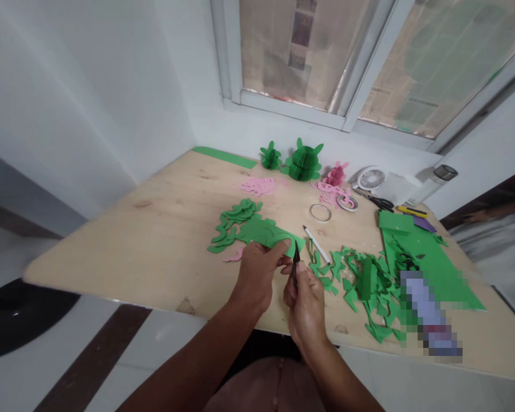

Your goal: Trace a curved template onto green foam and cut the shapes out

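My left hand (pixel 257 269) pinches a piece of green paper (pixel 286 243) with a curved outline, just above the table's front part. In my right hand (pixel 306 297) is a pair of dark scissors (pixel 296 260), its blades pointing away from me at the right end of that paper. The handles are mostly hidden in my fingers. Beyond my left hand lies a pile of cut green paper shapes (pixel 242 210), with a pink paper strip (pixel 236 256) close by. Green paper scraps (pixel 349 274) are scattered to the right of my right hand.
A white pen (pixel 316 245), a tape ring (pixel 320 213) and pink scraps (pixel 257 186) lie farther back. Green honeycomb paper figures (pixel 304 161) and a pink one (pixel 336 174) stand by the wall. A small fan (pixel 369 178), a bottle (pixel 438 178) and green sheets (pixel 450 280) occupy the right side.
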Demonstrator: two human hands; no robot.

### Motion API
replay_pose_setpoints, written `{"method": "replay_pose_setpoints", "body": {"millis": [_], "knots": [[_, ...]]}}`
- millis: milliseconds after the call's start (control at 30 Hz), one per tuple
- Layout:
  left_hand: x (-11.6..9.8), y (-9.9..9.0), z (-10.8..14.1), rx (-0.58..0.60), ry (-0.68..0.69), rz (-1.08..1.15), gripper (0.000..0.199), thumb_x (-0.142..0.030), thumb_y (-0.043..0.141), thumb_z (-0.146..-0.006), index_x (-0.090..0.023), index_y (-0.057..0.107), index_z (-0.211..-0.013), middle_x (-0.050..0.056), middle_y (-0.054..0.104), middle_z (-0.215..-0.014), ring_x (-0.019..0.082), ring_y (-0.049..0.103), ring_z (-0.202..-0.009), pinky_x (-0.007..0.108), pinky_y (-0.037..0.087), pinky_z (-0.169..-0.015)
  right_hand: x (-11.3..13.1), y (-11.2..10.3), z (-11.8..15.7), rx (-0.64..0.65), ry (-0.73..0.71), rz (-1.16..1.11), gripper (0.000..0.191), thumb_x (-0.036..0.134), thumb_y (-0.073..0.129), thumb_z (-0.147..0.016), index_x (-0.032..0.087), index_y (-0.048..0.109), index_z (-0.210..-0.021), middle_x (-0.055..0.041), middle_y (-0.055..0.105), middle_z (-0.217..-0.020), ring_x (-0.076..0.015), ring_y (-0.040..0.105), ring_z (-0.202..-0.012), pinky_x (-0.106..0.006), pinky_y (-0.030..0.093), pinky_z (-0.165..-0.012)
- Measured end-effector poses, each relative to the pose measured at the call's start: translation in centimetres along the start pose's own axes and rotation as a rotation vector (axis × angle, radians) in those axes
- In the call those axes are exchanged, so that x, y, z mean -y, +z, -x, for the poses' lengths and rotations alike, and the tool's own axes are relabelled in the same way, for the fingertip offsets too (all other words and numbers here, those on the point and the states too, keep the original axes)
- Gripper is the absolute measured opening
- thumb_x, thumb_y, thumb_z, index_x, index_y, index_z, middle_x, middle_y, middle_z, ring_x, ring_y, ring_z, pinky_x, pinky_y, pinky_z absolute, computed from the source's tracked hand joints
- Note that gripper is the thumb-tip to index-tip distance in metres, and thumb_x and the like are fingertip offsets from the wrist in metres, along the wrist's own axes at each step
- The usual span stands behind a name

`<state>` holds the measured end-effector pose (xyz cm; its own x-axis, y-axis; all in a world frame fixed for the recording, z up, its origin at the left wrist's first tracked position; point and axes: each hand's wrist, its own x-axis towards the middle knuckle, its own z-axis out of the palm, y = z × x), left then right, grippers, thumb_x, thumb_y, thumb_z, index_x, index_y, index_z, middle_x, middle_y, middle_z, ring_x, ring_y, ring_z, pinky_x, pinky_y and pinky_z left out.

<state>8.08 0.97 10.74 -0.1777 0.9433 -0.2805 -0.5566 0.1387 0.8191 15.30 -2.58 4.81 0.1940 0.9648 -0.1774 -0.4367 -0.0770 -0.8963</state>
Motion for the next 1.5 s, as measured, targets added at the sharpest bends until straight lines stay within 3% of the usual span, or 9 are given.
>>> {"method": "replay_pose_setpoints", "body": {"millis": [267,1133,1500], "knots": [[-0.1,-0.4,0.0,0.037,-0.007,-0.017,0.013,-0.02,0.073,-0.053,-0.015,0.061,-0.054,-0.003,0.059,-0.057,0.009,0.052,-0.052,0.022,0.045,-0.05,-0.3,-0.5,0.1,0.016,-0.017,0.069,0.042,0.057,0.058,-0.078,0.016,0.059,-0.069,0.0112,0.028,-0.04,-0.0056,0.019,-0.036,-0.019,0.013,-0.036],[-0.6,-1.2,-0.6,0.181,-0.013,-0.148,0.015,-0.021,0.068,-0.059,-0.016,0.057,-0.05,-0.003,0.055,-0.052,0.01,0.048,-0.052,0.023,0.044,-0.053,0.3,-0.6,0.2,0.026,-0.007,0.096,0.043,0.058,0.059,-0.077,0.015,0.061,-0.069,0.0112,0.026,-0.041,-0.0054,0.018,-0.037,-0.02,0.012,-0.036],[-1.1,-1.5,-1.0,0.23,-0.025,-0.203,0.009,-0.022,0.069,-0.057,-0.016,0.062,-0.054,-0.001,0.06,-0.055,0.011,0.051,-0.05,0.026,0.044,-0.053,0.6,-0.7,0.0,0.041,-0.037,0.155,0.044,0.057,0.057,-0.078,0.015,0.062,-0.068,0.0107,0.026,-0.04,-0.0054,0.017,-0.036,-0.021,0.011,-0.036]]}}
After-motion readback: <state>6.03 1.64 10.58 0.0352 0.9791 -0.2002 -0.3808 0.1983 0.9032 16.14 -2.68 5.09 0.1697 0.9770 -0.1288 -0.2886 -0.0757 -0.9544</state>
